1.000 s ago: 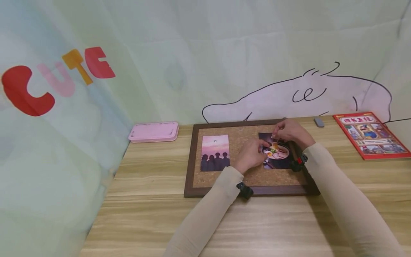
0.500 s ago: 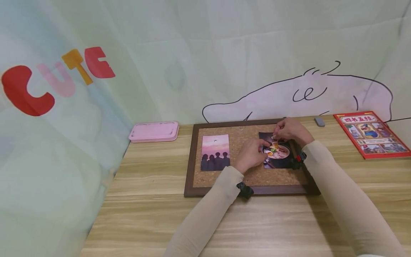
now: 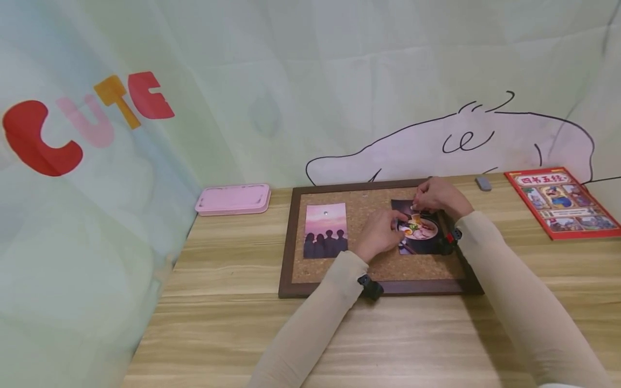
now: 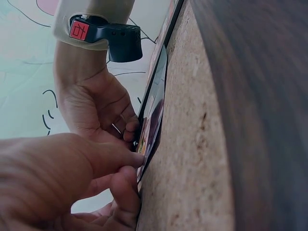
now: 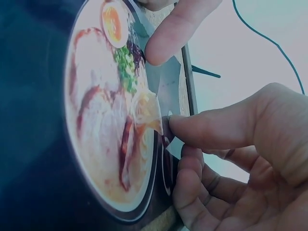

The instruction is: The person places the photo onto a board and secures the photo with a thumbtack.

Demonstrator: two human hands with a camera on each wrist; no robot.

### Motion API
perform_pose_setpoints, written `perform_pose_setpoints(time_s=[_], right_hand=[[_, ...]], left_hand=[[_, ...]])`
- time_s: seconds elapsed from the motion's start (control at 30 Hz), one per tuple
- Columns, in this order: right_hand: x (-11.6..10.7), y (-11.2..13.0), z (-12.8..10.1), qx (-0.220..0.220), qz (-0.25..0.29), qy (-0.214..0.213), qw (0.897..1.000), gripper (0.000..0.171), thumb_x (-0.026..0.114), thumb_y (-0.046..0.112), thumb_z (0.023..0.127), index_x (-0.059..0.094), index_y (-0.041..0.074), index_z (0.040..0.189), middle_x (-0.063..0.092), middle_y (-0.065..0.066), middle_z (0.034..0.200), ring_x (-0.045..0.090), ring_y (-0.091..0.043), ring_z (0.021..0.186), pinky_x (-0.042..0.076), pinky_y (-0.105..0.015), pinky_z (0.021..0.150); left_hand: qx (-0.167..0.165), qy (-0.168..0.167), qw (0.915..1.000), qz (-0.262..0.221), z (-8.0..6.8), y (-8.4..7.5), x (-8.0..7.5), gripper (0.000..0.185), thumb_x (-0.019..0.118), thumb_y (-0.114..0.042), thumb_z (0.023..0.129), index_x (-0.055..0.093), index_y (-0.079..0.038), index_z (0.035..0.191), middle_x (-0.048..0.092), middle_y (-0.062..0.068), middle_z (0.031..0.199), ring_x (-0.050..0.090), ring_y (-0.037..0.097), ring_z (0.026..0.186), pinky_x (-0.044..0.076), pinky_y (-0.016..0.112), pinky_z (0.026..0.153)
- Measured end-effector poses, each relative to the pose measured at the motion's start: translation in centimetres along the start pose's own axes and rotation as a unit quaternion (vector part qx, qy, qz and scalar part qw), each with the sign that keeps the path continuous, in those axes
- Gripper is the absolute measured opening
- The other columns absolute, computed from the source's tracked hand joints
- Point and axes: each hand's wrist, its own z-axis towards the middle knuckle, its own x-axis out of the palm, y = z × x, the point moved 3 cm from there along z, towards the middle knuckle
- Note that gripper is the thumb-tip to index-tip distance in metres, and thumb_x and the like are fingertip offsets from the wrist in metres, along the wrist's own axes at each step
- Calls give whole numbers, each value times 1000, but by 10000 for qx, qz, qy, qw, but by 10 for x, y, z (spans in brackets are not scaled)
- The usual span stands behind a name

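In the head view, a photo of a noodle bowl point(image 3: 419, 245) lies on the right half of a brown-framed corkboard point(image 3: 373, 269). My left hand point(image 3: 380, 231) rests thumb and fingertips on its left side, pressing it; the left wrist view shows the thumb tip point(image 4: 137, 159) against the photo's face. At the photo's upper part, my right hand point(image 3: 439, 196) pinches a small, shiny thumbtack point(image 5: 169, 116) between thumb and bent fingers, its point hidden. A second photo, silhouettes under a pink sky point(image 3: 325, 231), lies at the board's left with a silver tack point(image 3: 325, 213) near its top.
A pink pencil case point(image 3: 233, 199) sits left of the board on the wooden table point(image 3: 218, 323). To the right are a grey eraser-like block point(image 3: 483, 184) and a red-bordered book point(image 3: 558, 202). A printed curtain point(image 3: 271, 108) hangs behind the table.
My right hand and wrist have shifted very slightly at the photo's top. The left hand, both photos and the board stay where they were.
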Motion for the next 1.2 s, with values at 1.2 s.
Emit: perform_pose_setpoints(time_s=[1.2], right_hand=[[3, -18, -25, -205, 1075, -484, 9928, 27, 58, 23, 99, 64, 1, 115, 58, -16, 112, 53, -28, 96, 46, -32, 76]], left_hand=[[-16, 291, 9992, -262, -6, 5, -14, 29, 69, -15, 94, 70, -14, 122, 57, 0, 85, 51, 13, 71, 39, 23, 60]])
